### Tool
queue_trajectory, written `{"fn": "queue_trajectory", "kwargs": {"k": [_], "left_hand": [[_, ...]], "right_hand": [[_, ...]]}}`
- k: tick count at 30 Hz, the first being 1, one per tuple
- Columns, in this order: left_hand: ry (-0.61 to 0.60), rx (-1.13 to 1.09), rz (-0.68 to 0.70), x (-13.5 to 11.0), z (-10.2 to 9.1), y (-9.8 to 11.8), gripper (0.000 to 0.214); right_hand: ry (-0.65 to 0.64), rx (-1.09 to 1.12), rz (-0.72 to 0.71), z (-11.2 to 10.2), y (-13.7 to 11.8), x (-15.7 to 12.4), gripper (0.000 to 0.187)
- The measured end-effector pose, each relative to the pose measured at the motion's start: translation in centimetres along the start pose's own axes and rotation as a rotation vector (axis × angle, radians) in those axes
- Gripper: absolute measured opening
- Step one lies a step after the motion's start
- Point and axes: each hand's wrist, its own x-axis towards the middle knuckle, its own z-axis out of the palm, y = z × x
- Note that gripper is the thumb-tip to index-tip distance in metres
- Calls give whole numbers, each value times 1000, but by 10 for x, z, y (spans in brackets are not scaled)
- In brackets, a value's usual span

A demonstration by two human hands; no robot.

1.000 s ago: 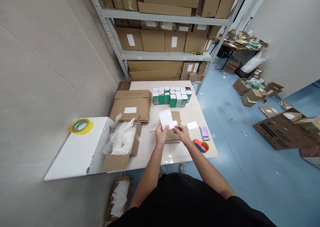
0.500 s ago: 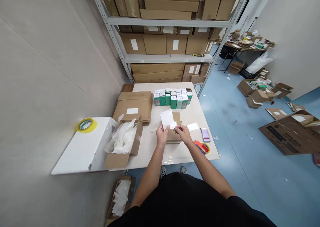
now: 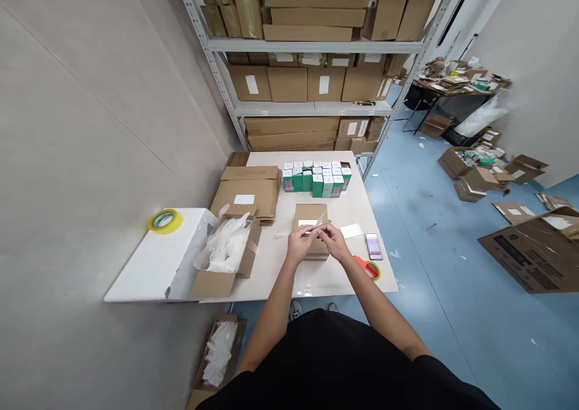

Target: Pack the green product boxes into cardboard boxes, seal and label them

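Observation:
My left hand (image 3: 299, 245) and my right hand (image 3: 333, 243) meet above a stack of flat brown cartons (image 3: 311, 211), fingertips pinched together. Between them a thin white paper sheet (image 3: 321, 218) stands nearly edge-on, so its face barely shows. A white label (image 3: 306, 222) shows on the top carton, just beyond my left fingers. To the right of my right hand lie another white sheet (image 3: 350, 231) and a phone (image 3: 373, 247) with a lilac, blurred screen. Scissors with orange handles (image 3: 360, 261) rest by my right forearm, beside a tape roll (image 3: 373, 271).
Several green and white small boxes (image 3: 317, 184) stand at the table's back. Folded cartons (image 3: 246, 196) are stacked on the left, behind an open box of white plastic bags (image 3: 226, 244). A yellow tape roll (image 3: 165, 221) lies on a white block (image 3: 140, 265). Shelving (image 3: 312, 46) rises behind.
The white sheet, earlier facing up in my left hand, has turned nearly edge-on. My hands have come closer together, and the label on the carton now shows. The view has shifted slightly.

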Motion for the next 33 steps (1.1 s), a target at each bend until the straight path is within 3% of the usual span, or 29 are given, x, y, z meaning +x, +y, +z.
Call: {"fn": "queue_trajectory", "kwargs": {"k": [5, 11, 21, 25, 29, 33], "left_hand": [[152, -36, -102, -1, 3, -4, 30], [9, -46, -48, -6, 13, -13, 50], [69, 49, -11, -11, 31, -13, 36], [160, 20, -38, -14, 44, -10, 42], [135, -13, -54, -21, 57, -14, 53], [134, 62, -81, -26, 67, -19, 48]], "right_hand": [[-45, 3, -56, -5, 1, -1, 34], [8, 78, -1, -10, 5, -4, 37], [-16, 176, 62, -33, 7, -14, 32], [-19, 230, 97, -44, 10, -18, 31], [-22, 283, 121, -50, 16, -21, 30], [-62, 302, 111, -55, 20, -23, 29]]}}
